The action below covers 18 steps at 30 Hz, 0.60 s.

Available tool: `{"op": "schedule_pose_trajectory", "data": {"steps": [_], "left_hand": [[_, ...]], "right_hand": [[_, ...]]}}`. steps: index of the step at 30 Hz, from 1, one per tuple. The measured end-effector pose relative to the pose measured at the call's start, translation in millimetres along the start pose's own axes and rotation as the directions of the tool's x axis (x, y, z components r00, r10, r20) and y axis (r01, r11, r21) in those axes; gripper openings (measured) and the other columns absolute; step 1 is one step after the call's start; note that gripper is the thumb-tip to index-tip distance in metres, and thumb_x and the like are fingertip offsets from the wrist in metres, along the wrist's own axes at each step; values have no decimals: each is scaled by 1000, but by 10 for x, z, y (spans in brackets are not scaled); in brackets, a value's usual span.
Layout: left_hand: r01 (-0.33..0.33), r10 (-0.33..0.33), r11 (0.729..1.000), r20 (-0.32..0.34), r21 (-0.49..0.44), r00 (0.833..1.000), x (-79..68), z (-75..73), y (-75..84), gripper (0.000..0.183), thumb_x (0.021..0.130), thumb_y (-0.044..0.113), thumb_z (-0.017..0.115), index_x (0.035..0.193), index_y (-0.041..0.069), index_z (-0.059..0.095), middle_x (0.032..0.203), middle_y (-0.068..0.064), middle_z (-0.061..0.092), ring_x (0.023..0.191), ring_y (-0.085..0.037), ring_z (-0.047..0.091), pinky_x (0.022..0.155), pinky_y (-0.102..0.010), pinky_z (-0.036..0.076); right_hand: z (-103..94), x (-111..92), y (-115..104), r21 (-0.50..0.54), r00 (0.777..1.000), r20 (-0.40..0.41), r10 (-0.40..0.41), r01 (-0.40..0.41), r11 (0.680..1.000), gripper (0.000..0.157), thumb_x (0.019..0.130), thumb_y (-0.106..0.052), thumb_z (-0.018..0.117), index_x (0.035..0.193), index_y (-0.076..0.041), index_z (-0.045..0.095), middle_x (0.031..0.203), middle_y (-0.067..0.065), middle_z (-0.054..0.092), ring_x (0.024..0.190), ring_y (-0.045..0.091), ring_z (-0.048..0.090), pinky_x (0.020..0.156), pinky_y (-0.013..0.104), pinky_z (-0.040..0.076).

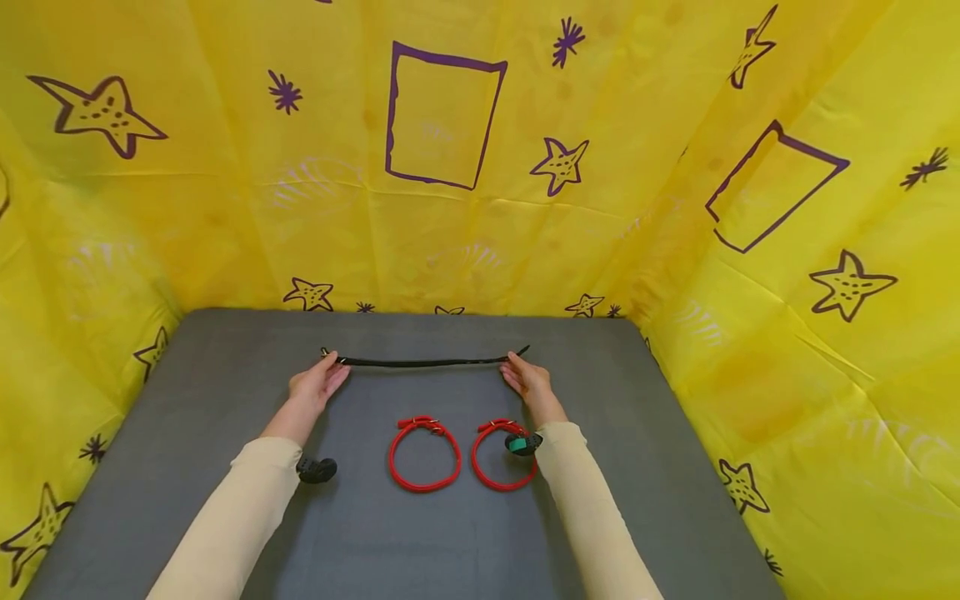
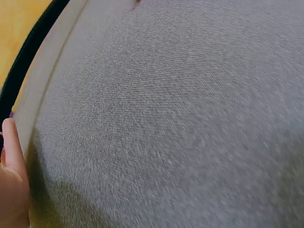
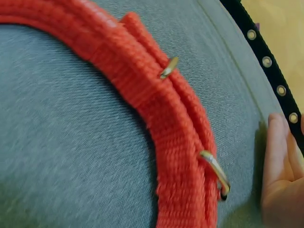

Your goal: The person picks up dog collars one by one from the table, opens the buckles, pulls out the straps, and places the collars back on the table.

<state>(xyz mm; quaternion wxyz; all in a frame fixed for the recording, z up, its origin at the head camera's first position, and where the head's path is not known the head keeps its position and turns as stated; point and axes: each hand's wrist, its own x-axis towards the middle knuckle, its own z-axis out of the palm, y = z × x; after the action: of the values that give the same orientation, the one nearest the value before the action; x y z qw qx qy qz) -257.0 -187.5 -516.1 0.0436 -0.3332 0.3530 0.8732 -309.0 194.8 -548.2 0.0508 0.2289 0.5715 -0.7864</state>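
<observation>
Red collar (image 3: 175, 137) cut by right wrist frame edges, left hand (image 2: 12, 185) mostly out of frame, mat blurred.

Red collars: 2, left one (image 1: 424, 454), right one (image 1: 504, 454)
Black collar (image 1: 431, 362): 1
Hands: 2, left hand (image 1: 318, 385), right hand (image 1: 528, 383)
Desk (image 1: 225, 375): 1
</observation>
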Motion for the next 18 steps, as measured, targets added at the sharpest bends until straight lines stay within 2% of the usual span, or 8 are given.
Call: {"op": "schedule_pose_trajectory", "data": {"steps": [4,12,15,18], "left_hand": [[-5,6,1000,-35,12,999,96,22,2,3,93,4,63,94,2,61,69,-8,65,65,-18,70,85,-30,53],[-18,21,999,-126,27,992,219,93,25,12,91,3,65,100,3,57,68,-7,64,61,-17,70,84,-29,52],[-16,23,999,-154,47,988,250,108,32,15,91,4,66,102,3,57,68,-7,63,63,-17,70,85,-29,52],[-14,26,997,-171,69,985,272,119,37,26,91,4,66,114,3,56,70,-6,62,65,-17,71,86,-29,51]], "right_hand": [[54,63,-9,19,999,-41,24,-24,1000,26,90,-8,71,109,7,66,87,13,72,77,19,72,77,31,57],[157,158,-37,11,995,-91,29,-28,1000,29,89,-7,72,111,10,65,93,19,72,77,21,72,71,29,57],[185,179,-34,0,994,-109,22,-22,1000,29,89,-7,72,110,12,66,91,19,72,77,21,73,71,28,57],[207,189,-28,-10,992,-123,14,-16,1000,28,89,-6,72,109,12,66,85,17,72,75,20,73,70,28,57]]}}
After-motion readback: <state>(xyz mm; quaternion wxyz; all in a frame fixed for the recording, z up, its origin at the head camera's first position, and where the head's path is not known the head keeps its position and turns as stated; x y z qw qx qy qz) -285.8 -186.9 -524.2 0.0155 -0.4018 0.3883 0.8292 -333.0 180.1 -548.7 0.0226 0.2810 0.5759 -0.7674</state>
